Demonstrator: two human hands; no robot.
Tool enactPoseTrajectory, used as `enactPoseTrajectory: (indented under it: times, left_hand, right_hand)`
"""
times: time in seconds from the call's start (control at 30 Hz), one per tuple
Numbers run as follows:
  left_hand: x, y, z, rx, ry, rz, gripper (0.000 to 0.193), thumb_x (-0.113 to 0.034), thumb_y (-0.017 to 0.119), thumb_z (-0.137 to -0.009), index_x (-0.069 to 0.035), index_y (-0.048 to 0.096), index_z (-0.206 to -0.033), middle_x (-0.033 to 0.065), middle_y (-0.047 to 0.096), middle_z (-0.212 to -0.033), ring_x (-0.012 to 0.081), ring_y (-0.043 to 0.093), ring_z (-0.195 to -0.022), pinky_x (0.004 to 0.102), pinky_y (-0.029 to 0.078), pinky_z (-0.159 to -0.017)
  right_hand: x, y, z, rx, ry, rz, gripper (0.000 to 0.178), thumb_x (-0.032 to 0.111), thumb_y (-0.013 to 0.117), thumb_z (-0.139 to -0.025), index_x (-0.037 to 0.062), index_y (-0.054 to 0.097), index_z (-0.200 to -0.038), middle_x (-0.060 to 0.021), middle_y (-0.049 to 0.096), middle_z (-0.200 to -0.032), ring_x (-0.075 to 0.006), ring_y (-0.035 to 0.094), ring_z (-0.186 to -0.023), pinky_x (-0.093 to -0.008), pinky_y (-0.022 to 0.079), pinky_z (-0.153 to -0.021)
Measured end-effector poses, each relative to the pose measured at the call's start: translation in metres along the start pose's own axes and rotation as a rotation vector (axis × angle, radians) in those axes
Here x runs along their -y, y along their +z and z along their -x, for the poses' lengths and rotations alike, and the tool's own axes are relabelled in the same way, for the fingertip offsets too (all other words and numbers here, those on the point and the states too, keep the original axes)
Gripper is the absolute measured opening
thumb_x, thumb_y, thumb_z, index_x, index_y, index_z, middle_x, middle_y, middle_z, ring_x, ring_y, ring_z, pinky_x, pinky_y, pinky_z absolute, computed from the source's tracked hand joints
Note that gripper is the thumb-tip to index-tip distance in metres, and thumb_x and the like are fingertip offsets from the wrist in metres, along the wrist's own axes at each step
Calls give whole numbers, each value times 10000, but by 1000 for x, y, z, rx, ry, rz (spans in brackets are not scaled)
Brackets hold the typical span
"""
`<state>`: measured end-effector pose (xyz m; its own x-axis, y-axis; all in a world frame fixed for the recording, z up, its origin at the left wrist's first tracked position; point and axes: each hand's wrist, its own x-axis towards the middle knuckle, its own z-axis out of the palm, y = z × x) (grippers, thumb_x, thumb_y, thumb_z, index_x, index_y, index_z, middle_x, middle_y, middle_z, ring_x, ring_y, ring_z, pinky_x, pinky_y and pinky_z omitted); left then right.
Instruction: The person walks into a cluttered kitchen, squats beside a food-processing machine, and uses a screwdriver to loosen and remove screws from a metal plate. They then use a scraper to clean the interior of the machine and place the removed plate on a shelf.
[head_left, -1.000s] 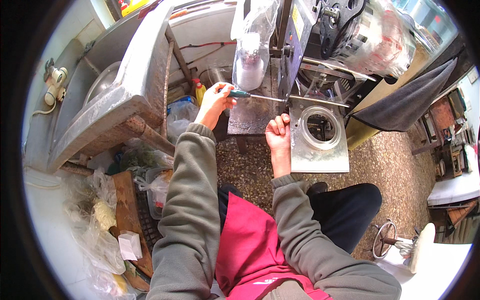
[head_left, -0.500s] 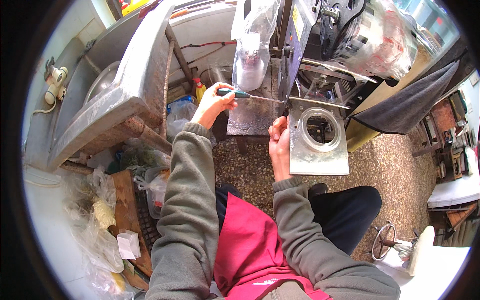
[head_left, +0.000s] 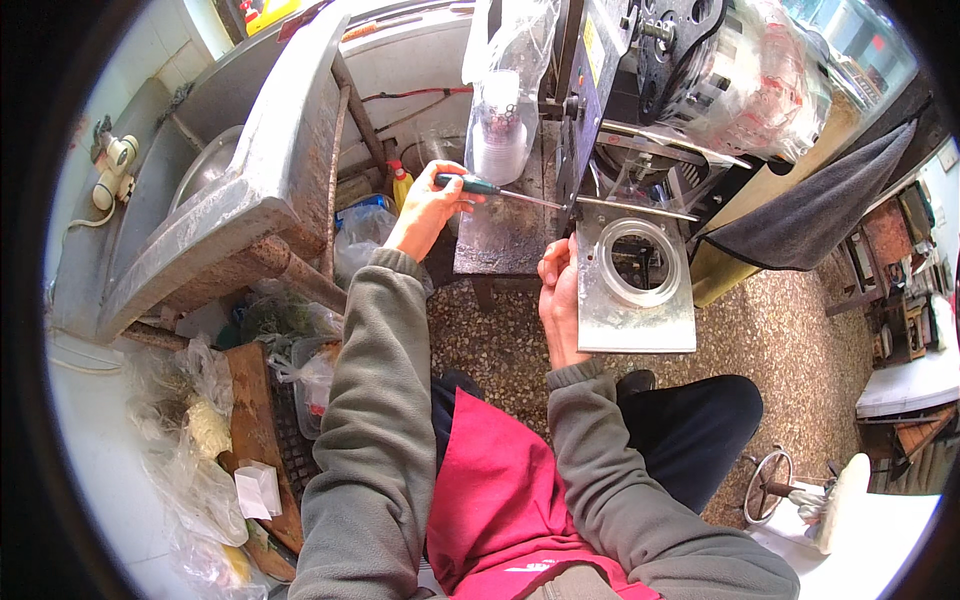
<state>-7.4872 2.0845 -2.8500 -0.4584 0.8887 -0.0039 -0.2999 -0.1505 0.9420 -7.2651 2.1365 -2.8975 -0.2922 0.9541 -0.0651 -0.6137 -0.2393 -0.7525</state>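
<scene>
Left hand point(head_left: 432, 212) closed around the handle of a screwdriver point(head_left: 480, 187); thumb and fingers wrapped on the grip, firm hold. Screwdriver: dark green handle with a black section, long thin silver shaft, straight, lying near level and sloping slightly down to the right. It sits above the near part of a dark, stained bench point(head_left: 500, 248), tip at the lower edge of the machine's upright panel point(head_left: 588, 115), close to the upper left corner of a metal plate point(head_left: 637, 332); whether the tip touches a fastener is too small to tell. Plate: silver-grey, flat, squared, dull with smudges and a small hole near its left side, bright lower edge. Large round opening in it, rimmed by a pale, translucent-looking ring point(head_left: 604, 262); dark machine parts show through. Right hand point(head_left: 560, 297) at the plate's left edge, fingers curled, partly hidden by the plate; cannot tell whether it grips the plate or just rests against it. Bagged stack of clear cups point(head_left: 500, 150) stands on the bench behind the screwdriver. Printed film roll point(head_left: 750, 95) up right, dark grey cloth point(head_left: 825, 212) draped below it.
</scene>
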Motion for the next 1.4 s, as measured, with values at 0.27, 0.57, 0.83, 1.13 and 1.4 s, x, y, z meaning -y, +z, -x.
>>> enactPoseTrajectory:
  times: [0.27, 0.57, 0.83, 1.13, 1.4]
  left_hand:
    - [-15, 0, 5, -203, -290, -443, 432, -496, 705, -981, -76, 619, -1037, 36, 663, -735, 124, 647, -584, 264, 470, -511]
    - [-14, -5, 11, -6, -78, -217, 230, -139, 671, -1014, -41, 565, -1193, 95, 687, -979, 177, 706, -825, 307, 579, -721]
    - [-6, -12, 7, -47, -172, -192, 184, -169, 655, -1036, -35, 588, -1142, 105, 695, -974, 185, 698, -828, 317, 587, -739]
    - [-11, -14, 13, -105, -275, -194, 325, -377, 742, -982, -66, 647, -985, 59, 696, -847, 136, 673, -704, 281, 557, -664]
    - [-6, -5, 10, -76, -162, -133, 276, -332, 648, -1049, -64, 586, -1076, 74, 669, -969, 126, 661, -735, 278, 535, -656]
  right_hand:
    - [-9, -9, -4, -4, -79, 102, 382, 289, 533, -1089, 66, 604, -787, -64, 626, -681, -101, 428, -496, -253, 330, -468]
    - [-2, 3, 9, -57, -98, 279, 390, 308, 513, -1099, 44, 670, -858, -18, 576, -645, -77, 438, -520, -248, 341, -505]
    - [-13, 11, 8, -71, -65, 297, 397, 337, 485, -1110, 43, 711, -969, 29, 494, -587, -66, 452, -521, -232, 332, -512]
    - [-15, 2, 8, -17, 2, 343, 397, 316, 481, -1109, 63, 715, -910, 36, 483, -582, -64, 448, -531, -232, 328, -524]
    - [-9, 4, 9, -15, -10, 349, 393, 305, 492, -1103, 58, 719, -898, 33, 489, -590, -71, 455, -544, -239, 339, -542]
